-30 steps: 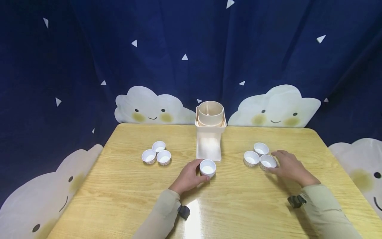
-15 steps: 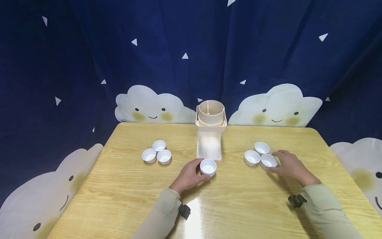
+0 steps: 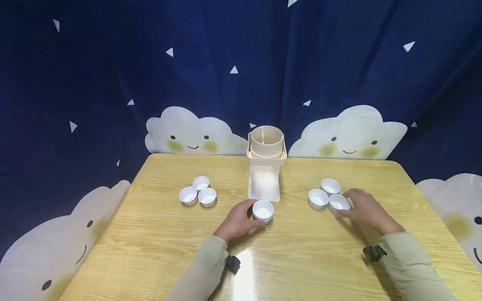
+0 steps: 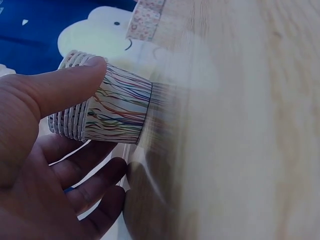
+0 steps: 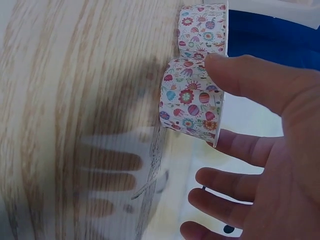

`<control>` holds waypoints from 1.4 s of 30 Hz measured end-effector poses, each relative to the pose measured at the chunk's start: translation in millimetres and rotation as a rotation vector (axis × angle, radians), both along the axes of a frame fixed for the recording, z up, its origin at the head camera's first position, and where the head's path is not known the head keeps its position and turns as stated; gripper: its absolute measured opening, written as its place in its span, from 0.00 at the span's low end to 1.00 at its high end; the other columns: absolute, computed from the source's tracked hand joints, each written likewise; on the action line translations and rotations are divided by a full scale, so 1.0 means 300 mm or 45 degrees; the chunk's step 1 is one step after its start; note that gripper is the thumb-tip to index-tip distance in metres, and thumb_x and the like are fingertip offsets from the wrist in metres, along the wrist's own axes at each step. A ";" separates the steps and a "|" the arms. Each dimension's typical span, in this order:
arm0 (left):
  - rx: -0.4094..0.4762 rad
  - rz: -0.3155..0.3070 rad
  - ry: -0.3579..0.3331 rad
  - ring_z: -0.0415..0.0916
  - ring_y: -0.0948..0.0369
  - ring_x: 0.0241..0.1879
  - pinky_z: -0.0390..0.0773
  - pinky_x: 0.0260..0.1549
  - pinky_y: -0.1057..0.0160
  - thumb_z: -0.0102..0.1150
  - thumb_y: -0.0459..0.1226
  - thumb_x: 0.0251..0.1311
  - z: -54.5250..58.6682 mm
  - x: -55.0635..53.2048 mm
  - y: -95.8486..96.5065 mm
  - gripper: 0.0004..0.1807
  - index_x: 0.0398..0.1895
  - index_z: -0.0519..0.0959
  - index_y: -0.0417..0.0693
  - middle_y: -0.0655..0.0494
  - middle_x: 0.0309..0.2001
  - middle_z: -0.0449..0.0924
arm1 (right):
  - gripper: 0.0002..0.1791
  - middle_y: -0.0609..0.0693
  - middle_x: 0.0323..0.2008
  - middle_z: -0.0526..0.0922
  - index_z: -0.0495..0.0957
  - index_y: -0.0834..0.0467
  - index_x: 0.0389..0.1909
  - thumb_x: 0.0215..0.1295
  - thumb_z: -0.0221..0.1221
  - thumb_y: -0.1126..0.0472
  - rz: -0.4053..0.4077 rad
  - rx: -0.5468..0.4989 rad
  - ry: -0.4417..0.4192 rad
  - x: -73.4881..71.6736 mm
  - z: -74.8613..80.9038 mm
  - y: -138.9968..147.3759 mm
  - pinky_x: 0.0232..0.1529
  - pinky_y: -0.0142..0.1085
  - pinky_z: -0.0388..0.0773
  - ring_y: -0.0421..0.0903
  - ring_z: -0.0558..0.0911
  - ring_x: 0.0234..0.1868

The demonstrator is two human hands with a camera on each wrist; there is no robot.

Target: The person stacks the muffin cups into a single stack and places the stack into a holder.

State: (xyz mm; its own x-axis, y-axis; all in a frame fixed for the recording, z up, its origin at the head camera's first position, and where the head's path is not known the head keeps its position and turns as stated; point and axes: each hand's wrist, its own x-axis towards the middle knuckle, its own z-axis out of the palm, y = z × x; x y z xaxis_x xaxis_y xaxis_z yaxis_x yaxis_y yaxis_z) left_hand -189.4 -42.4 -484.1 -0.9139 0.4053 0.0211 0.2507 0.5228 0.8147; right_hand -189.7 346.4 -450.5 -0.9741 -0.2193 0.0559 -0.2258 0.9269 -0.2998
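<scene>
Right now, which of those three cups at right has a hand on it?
The front-right cup: the right hand grips it, while the back cup and left cup stand untouched.

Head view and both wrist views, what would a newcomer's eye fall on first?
Probably the dark blue curtain with its smiling clouds, behind and around the table. Next, the beige stand at the table's far middle, with the left hand gripping a striped cup stack in front of it. Then the right hand, holding one flowered cup of the right-hand trio.
</scene>
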 end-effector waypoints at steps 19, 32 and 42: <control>0.015 -0.004 0.000 0.76 0.55 0.60 0.71 0.65 0.51 0.76 0.41 0.49 0.016 0.001 0.008 0.33 0.62 0.77 0.51 0.53 0.57 0.82 | 0.33 0.78 0.55 0.73 0.78 0.71 0.49 0.52 0.72 0.49 -0.048 -0.033 0.086 0.034 0.100 -0.004 0.55 0.67 0.69 0.78 0.71 0.55; 0.013 0.012 -0.013 0.76 0.54 0.59 0.71 0.65 0.50 0.76 0.43 0.49 0.001 0.002 -0.010 0.33 0.61 0.77 0.49 0.53 0.56 0.82 | 0.35 0.81 0.60 0.68 0.76 0.71 0.53 0.51 0.72 0.50 -0.043 0.022 0.087 0.039 0.171 -0.030 0.57 0.70 0.66 0.80 0.67 0.58; 0.017 0.002 -0.021 0.76 0.55 0.59 0.70 0.65 0.50 0.76 0.43 0.49 -0.001 -0.001 -0.003 0.33 0.61 0.77 0.50 0.54 0.56 0.82 | 0.35 0.79 0.62 0.68 0.75 0.70 0.54 0.52 0.72 0.51 -0.007 0.001 0.103 0.060 0.200 -0.062 0.58 0.70 0.65 0.79 0.67 0.60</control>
